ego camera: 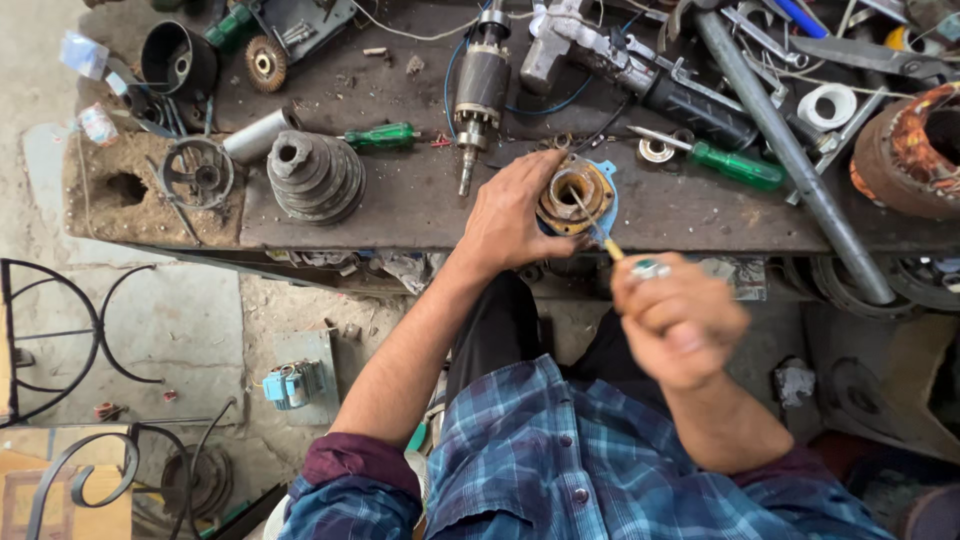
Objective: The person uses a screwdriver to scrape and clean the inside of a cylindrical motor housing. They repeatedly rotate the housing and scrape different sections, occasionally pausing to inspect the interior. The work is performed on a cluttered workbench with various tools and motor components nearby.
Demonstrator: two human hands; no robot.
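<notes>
A small round motor stator (577, 195) with copper windings sits on a blue piece at the front edge of the dark workbench (420, 205). My left hand (512, 212) grips its left side, fingers wrapped over the rim. My right hand (675, 322), blurred and wearing a ring, holds a yellow-handled screwdriver (597, 228) whose thin shaft points into the stator's bore.
A stepped pulley (316, 177), a motor rotor (479, 92), green-handled screwdrivers (380, 137) (737, 165), a long steel pipe (790, 155), a power tool (640, 75), a tape roll (827, 105) and a large copper-wound stator (915, 150) crowd the bench. Metal stands (60, 330) sit on the floor at the left.
</notes>
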